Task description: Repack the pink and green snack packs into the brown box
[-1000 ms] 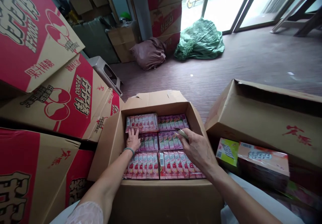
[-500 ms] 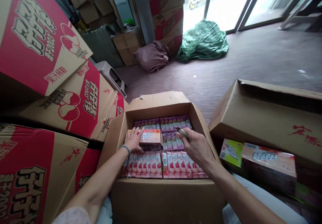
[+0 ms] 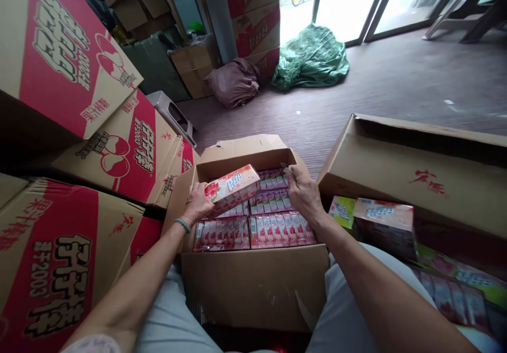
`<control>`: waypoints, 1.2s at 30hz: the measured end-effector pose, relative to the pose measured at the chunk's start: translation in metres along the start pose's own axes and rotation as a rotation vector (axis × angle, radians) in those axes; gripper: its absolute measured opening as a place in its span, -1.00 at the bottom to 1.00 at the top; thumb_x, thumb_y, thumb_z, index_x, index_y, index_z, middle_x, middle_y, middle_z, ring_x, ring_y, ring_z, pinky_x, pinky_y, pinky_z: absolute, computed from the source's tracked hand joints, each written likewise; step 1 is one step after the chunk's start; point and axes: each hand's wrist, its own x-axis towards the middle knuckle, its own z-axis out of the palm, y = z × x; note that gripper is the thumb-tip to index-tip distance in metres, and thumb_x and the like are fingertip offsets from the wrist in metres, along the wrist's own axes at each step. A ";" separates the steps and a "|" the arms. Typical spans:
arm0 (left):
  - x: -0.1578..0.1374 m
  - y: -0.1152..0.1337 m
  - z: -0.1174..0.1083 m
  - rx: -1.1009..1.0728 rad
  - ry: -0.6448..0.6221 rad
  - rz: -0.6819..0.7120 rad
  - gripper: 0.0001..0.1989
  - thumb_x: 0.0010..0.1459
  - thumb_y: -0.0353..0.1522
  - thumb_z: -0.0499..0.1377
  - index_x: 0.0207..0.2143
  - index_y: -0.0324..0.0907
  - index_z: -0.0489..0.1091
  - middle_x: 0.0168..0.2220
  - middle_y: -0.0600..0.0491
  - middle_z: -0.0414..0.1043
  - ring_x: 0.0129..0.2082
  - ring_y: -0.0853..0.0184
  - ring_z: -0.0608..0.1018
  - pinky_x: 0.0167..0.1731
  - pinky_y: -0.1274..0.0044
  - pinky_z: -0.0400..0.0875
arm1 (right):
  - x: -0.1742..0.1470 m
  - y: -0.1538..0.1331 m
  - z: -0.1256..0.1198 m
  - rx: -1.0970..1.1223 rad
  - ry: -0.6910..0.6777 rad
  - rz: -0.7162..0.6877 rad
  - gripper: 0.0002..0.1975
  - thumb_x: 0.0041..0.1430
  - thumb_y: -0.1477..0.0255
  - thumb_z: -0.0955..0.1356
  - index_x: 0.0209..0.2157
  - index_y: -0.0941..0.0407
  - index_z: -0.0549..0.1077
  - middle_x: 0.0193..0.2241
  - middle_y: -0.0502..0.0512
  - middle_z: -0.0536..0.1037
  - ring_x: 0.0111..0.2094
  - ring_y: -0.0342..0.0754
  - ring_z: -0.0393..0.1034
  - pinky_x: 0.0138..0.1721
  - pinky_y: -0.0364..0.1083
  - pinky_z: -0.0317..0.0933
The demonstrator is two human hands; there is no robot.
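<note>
One pack up: left hand fingers clamp pink pack, tilted above open carton
Right hand: fingers curled on small item, resting on packs
Next: lift clear, I'd judge

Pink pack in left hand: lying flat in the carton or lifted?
Lifted: left hand holds the pink pack tilted above the packs in the carton.

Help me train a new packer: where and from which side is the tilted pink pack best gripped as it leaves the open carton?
Probably by its near short end, from the left, across its thickness. The pink pack is a long flat box, tilted with its far end raised above the packed rows. The left hand already clamps that low end beside the open carton's left wall. The right hand rests on the rows.
</note>
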 end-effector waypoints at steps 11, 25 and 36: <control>-0.117 0.034 0.058 -0.621 -0.126 0.207 -0.12 -0.24 -0.30 0.34 0.16 -0.21 0.08 0.06 -0.18 0.16 0.11 0.05 0.27 0.17 0.23 0.18 | -0.079 -0.027 0.013 -0.570 -0.462 -0.465 -0.71 0.34 0.38 0.12 -0.27 0.09 0.43 -0.37 0.09 0.52 -0.41 -0.10 0.39 -0.44 -0.15 -0.01; -0.120 0.024 0.068 -0.728 0.017 0.189 -0.54 -0.16 -0.44 0.20 -0.12 -0.21 0.25 -0.14 -0.11 0.31 -0.09 0.14 0.38 -0.02 0.32 0.34 | -0.116 -0.118 0.098 -0.924 -0.810 -0.660 -0.67 0.21 0.61 0.14 -0.15 0.26 0.48 -0.28 0.36 0.56 -0.25 0.10 0.46 -0.30 -0.04 0.24; -0.119 0.019 0.060 -0.754 -0.047 0.211 -0.36 -0.28 -0.31 0.38 -0.10 -0.23 0.25 -0.14 -0.08 0.32 -0.10 0.13 0.40 -0.03 0.34 0.35 | -0.091 -0.068 0.048 -1.101 -0.790 -0.634 -0.69 0.24 0.59 0.15 -0.17 0.20 0.49 -0.31 0.27 0.56 -0.27 0.05 0.47 -0.25 -0.04 0.22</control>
